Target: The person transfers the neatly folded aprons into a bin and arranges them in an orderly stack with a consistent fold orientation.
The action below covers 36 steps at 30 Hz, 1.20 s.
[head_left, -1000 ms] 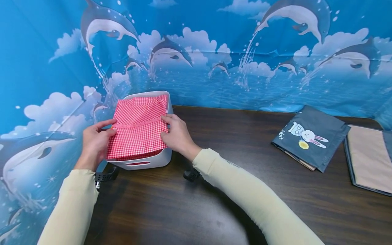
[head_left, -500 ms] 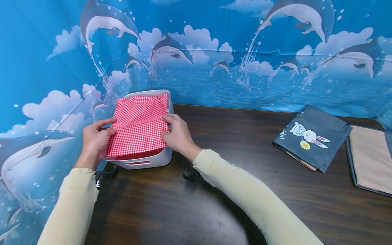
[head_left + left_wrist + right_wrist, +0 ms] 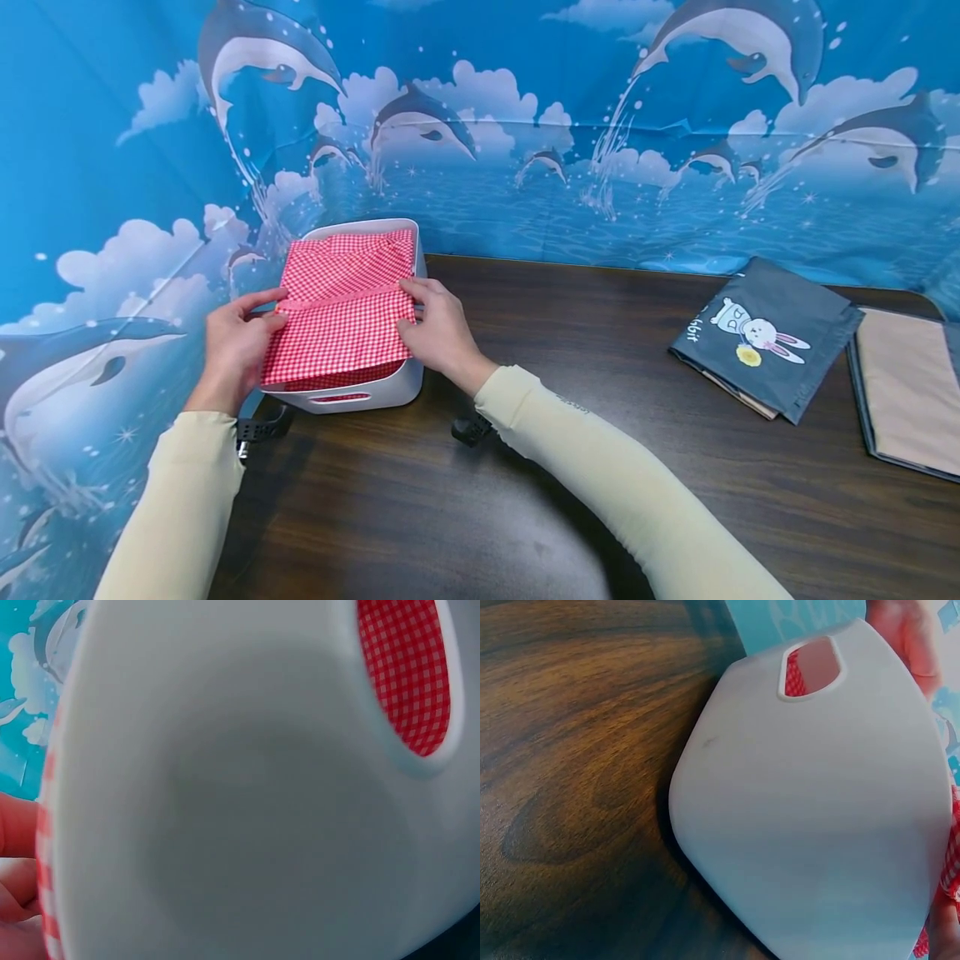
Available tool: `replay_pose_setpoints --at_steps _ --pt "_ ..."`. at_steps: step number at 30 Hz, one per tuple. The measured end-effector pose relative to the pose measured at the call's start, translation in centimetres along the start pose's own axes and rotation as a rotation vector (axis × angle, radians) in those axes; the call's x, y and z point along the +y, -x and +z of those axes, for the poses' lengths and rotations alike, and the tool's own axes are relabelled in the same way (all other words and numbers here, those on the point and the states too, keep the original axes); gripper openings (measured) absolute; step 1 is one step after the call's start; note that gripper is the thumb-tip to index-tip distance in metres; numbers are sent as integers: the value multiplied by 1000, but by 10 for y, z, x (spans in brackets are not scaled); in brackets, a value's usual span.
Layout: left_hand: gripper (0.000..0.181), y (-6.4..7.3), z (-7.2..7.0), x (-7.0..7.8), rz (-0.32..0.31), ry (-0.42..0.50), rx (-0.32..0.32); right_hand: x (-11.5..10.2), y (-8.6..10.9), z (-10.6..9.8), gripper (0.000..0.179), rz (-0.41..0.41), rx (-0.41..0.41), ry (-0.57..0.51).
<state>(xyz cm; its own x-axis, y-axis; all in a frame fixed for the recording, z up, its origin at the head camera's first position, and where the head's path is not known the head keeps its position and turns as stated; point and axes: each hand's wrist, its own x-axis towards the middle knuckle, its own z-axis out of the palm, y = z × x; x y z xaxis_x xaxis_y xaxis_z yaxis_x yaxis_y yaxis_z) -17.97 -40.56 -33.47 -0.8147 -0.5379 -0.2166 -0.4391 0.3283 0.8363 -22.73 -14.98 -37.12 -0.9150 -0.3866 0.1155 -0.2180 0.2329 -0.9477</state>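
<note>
Cloth (image 3: pixel 341 337) in bin (image 3: pixel 393 393), at the left of the table (image 3: pixel 540 500) and before the backdrop (image 3: pixel 487 192). Left hand (image 3: pixel 238 346) at the cloth's left edge; right hand (image 3: pixel 442 329) at its right. Far right on the table, folded fabric (image 3: pixel 772 333) lies left of, apparently slightly overlapping, a second folded piece (image 3: pixel 903 387).

A hand could pass across the tabletop (image 3: pixel 570 333) between the white bin (image 3: pixel 405 388) and the folded dark cloth (image 3: pixel 817 321); nearer the person, the right sleeve (image 3: pixel 615 475) blocks the way. Close behind the bin hangs the dolphin curtain (image 3: pixel 495 217). Red checked cloth (image 3: pixel 345 333) fills most of the bin's opening, left fingers (image 3: pixel 258 298) and right fingers (image 3: pixel 424 290) obstructing either side.
</note>
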Motion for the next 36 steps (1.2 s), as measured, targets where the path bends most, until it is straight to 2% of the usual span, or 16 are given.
replay_pose_setpoints --at_steps 14,22,36 --pt "48 1 3 -4 0 11 22 4 1 -2 58 -36 -15 -8" --pt "47 1 3 -3 29 -43 37 8 -1 -3 56 -51 5 -62" --pt "48 0 3 -8 -4 -35 27 11 1 -3 57 -40 -14 -71"
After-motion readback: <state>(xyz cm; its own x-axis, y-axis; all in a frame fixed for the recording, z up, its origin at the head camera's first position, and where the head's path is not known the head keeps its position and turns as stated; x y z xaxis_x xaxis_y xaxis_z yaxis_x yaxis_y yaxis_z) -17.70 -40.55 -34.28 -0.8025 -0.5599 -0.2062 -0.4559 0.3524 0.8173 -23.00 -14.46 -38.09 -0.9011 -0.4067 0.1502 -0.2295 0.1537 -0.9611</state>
